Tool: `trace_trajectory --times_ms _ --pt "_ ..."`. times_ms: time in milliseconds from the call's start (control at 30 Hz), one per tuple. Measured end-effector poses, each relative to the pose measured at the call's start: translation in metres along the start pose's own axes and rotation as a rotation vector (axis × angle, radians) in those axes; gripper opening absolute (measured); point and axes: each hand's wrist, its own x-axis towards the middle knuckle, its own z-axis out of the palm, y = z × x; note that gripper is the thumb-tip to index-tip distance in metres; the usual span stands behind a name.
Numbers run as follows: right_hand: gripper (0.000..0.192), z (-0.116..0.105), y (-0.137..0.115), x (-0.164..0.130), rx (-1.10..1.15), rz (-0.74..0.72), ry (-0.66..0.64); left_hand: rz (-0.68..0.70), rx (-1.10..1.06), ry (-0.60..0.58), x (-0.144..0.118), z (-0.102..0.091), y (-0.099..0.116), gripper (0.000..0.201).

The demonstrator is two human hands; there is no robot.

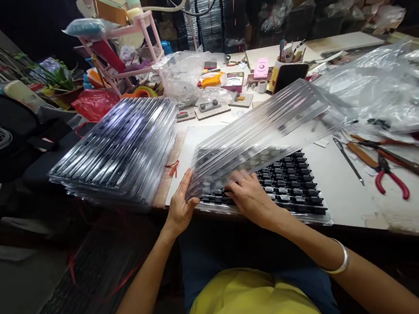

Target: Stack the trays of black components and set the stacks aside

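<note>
Clear tray (256, 128) tilts above right hand (251, 198), left hand (180, 204) at its corner.

A single head-worn camera looks forward and steeply down from above the person's yellow shirt (253, 306), close over the near edge of a white worktable (358, 192). Both forearms run up from the bottom edge into mid-frame. The wide lens bends the table's sides, and the cluttered far end of the bench lies along the top.
</note>
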Motion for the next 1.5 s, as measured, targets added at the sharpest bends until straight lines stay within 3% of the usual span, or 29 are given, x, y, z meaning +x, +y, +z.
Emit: trace_trajectory --times_ms 233,467,567,633,767,833,900,967,1133,1300,1500 --pt "0.014 -0.007 0.004 -0.003 0.008 0.013 0.007 0.005 -0.012 0.000 0.000 0.000 0.000 0.094" --pt "0.015 0.001 -0.001 -0.001 0.009 0.021 -0.006 0.005 -0.001 -0.008 0.000 0.000 -0.002 0.093" --pt "0.021 -0.008 0.004 -0.004 0.060 0.040 0.019 0.017 0.012 -0.018 -0.001 -0.001 -0.004 0.093" --pt "0.027 -0.021 0.017 -0.012 0.203 0.157 0.119 0.035 0.030 -0.028 -0.001 -0.001 -0.005 0.092" --pt "0.045 -0.054 0.058 -0.040 0.753 0.632 0.504 0.053 0.112 -0.105 -0.001 -0.004 -0.004 0.091" --pt "0.056 -0.066 0.079 -0.057 0.942 0.770 0.610 0.051 0.173 -0.171 -0.001 -0.005 -0.001 0.095" --pt "0.063 -0.070 0.097 -0.073 0.950 0.864 0.573 0.052 0.211 -0.222 0.000 -0.006 0.001 0.099" --pt "0.067 -0.068 0.111 -0.089 0.812 0.947 0.476 0.063 0.199 -0.234 0.000 -0.006 0.001 0.097" --pt "0.067 -0.050 0.130 -0.116 0.548 0.998 0.402 -0.006 0.036 -0.134 0.001 -0.003 -0.005 0.071" --pt "0.055 -0.044 0.135 -0.108 0.365 0.896 0.311 -0.196 0.062 -0.020 0.028 -0.003 0.000 0.061" --pt "0.052 -0.035 0.135 -0.083 0.176 0.813 0.118 -0.112 0.257 -0.109 0.075 0.008 -0.005 0.052"
